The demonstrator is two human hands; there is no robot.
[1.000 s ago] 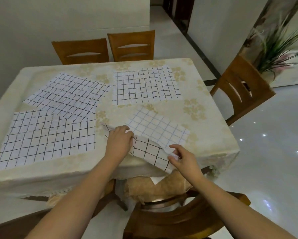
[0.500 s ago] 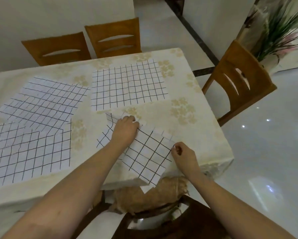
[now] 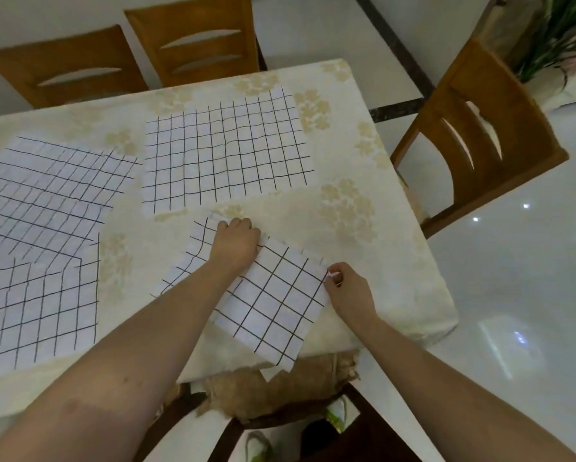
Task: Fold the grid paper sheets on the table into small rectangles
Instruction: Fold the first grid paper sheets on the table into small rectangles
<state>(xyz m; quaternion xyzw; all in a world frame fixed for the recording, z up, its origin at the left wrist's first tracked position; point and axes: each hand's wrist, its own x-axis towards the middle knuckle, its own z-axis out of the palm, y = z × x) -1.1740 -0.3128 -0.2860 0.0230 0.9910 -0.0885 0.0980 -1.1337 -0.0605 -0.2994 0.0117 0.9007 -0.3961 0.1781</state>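
A grid paper sheet (image 3: 273,305) lies folded over itself at the table's near edge, one corner hanging past the edge. My left hand (image 3: 234,243) presses down on its far side, knuckles up and fingers curled under. My right hand (image 3: 348,290) pinches the sheet's right corner between thumb and fingers. Flat on the table are three more grid sheets: one in the middle back (image 3: 224,155), one at the left back (image 3: 51,188), one at the near left (image 3: 36,308).
The table wears a cream floral cloth (image 3: 373,235). Wooden chairs stand at the far side (image 3: 193,38) (image 3: 63,71), at the right (image 3: 473,135), and under me at the near edge (image 3: 280,425). A plant (image 3: 560,35) stands at the back right.
The near half of the sheet has been brought over and laid flat onto its far half. My left hand slid further onto the paper, my right kept hold of the corner. The camera tilted down.
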